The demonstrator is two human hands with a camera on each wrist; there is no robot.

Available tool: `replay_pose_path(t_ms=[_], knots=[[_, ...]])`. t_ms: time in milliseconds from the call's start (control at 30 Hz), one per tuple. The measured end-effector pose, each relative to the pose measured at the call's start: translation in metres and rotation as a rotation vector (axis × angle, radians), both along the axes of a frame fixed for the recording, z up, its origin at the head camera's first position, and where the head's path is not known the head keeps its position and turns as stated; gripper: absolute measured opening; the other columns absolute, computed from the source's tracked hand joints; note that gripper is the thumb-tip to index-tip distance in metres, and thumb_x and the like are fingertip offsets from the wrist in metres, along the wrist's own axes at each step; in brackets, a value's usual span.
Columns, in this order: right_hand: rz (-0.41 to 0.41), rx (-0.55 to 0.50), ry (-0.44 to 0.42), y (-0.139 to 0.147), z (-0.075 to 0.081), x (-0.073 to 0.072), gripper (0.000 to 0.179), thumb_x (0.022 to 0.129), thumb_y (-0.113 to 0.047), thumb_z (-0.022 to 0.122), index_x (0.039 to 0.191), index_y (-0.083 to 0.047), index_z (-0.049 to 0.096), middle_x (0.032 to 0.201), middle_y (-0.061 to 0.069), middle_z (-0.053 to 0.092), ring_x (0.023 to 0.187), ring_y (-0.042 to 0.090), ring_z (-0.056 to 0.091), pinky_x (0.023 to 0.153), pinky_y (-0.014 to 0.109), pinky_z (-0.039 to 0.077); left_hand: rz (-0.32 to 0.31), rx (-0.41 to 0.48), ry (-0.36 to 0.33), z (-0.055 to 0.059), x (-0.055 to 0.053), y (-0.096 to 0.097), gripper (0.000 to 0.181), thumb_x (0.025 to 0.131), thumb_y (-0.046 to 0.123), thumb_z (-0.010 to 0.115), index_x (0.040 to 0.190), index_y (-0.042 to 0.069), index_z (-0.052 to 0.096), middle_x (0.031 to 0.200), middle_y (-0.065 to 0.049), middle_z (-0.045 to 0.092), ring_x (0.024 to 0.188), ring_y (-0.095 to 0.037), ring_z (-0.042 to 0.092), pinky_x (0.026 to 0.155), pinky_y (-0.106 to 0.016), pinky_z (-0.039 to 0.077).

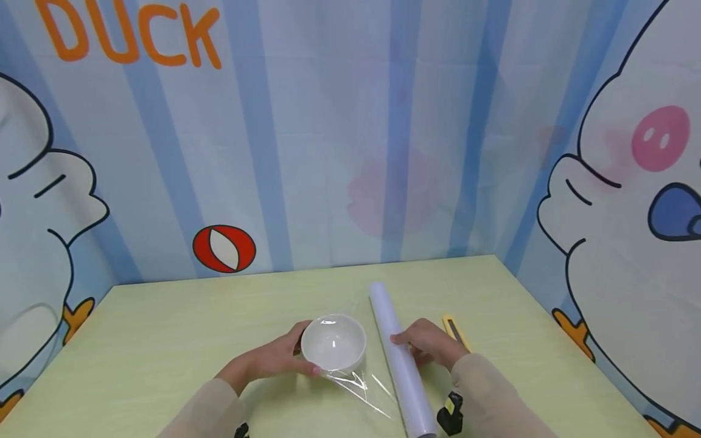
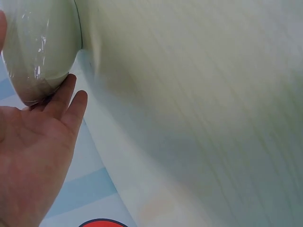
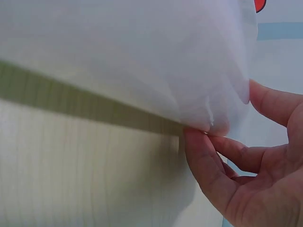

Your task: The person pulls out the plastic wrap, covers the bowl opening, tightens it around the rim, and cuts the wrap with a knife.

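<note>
A white bowl (image 1: 334, 342) stands mid-table with clear plastic film (image 1: 358, 383) stretched over it. My left hand (image 1: 276, 356) grips the bowl from the left, thumb at its near side and fingers round the far side. In the left wrist view, shiny film creases show on the bowl's wall (image 2: 41, 45). The film runs right to a long pale roll of plastic wrap (image 1: 402, 365), lying lengthwise on the table. With thumb on top and fingers at the right side, my right hand (image 1: 432, 344) holds the roll around its middle. The right wrist view shows fingertips tucked under the roll (image 3: 123, 52).
A yellow utility knife (image 1: 454, 330) lies right of the roll, partly behind the right hand. The pale yellow table (image 1: 208, 322) ends at striped fabric walls (image 1: 328, 152) at the back and sides. A black wrist-camera piece (image 1: 451, 413) shows beneath the right wrist.
</note>
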State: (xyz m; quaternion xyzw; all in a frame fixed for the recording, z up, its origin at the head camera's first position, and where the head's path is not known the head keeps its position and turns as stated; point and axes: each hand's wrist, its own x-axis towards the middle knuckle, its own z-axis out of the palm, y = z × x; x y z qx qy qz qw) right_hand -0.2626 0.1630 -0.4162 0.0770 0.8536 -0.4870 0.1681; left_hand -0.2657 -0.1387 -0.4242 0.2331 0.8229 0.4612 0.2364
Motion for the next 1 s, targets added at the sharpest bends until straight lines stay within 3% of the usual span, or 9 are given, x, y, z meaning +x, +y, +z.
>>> replay_pose_path(t_ms=[267,433,733,1000], knots=[[-0.033,0.005,0.013,0.004,-0.003,0.002,0.025,0.083,-0.021,0.065,0.087,0.002,0.056,0.082,0.009,0.051,0.075,0.021,0.056,0.066,0.036,0.052,-0.002,0.016,0.007,-0.001,0.001,0.001,0.086,0.076,0.033,0.074,0.140,0.010,0.020,0.136,-0.010,0.038,0.126,-0.027,0.037,0.105,-0.052,0.031],[-0.032,0.002,0.032,0.006,-0.004,0.005,0.025,0.083,-0.021,0.065,0.086,0.001,0.055,0.079,0.008,0.051,0.072,0.019,0.056,0.063,0.033,0.051,0.000,0.007,-0.001,0.000,0.002,0.001,0.087,0.076,0.033,0.074,0.140,0.010,0.019,0.137,-0.010,0.037,0.127,-0.029,0.036,0.105,-0.053,0.030],[0.013,-0.012,-0.003,0.017,-0.006,0.011,0.045,0.086,-0.036,0.061,0.107,0.003,0.050,0.091,0.011,0.052,0.077,0.021,0.052,0.063,0.032,0.050,0.008,-0.035,-0.018,0.004,0.003,0.005,0.090,0.076,0.035,0.073,0.142,0.010,0.017,0.139,-0.010,0.034,0.128,-0.028,0.033,0.105,-0.053,0.029],[0.050,-0.002,-0.037,0.023,-0.005,0.021,0.024,0.088,-0.026,0.057,0.084,-0.003,0.056,0.068,0.003,0.046,0.071,0.016,0.051,0.064,0.033,0.051,0.026,-0.042,-0.037,0.007,0.004,0.005,0.091,0.076,0.035,0.073,0.143,0.011,0.015,0.141,-0.010,0.032,0.129,-0.029,0.031,0.105,-0.055,0.027]])
